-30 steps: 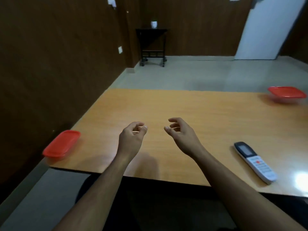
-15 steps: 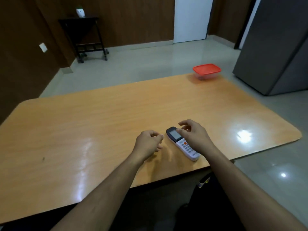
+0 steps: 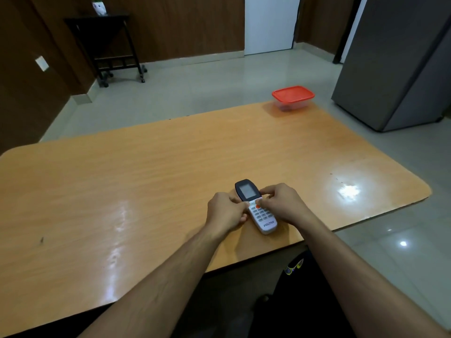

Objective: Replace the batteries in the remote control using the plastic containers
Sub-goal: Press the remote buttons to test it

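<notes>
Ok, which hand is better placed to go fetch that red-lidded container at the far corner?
Probably the right hand. The container sits far right of the remote, on that hand's side, with bare table between. The left hand could keep gripping the remote.

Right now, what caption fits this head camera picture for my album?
Both hands, left hand and right hand, grip a remote control on the wooden table; a red-lidded container waits.

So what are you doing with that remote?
A person has both hands on the Voltas remote control, which lies face up on the wooden table. The left hand and right hand grip its sides. The red-lidded plastic container sits untouched at the far corner.
</notes>
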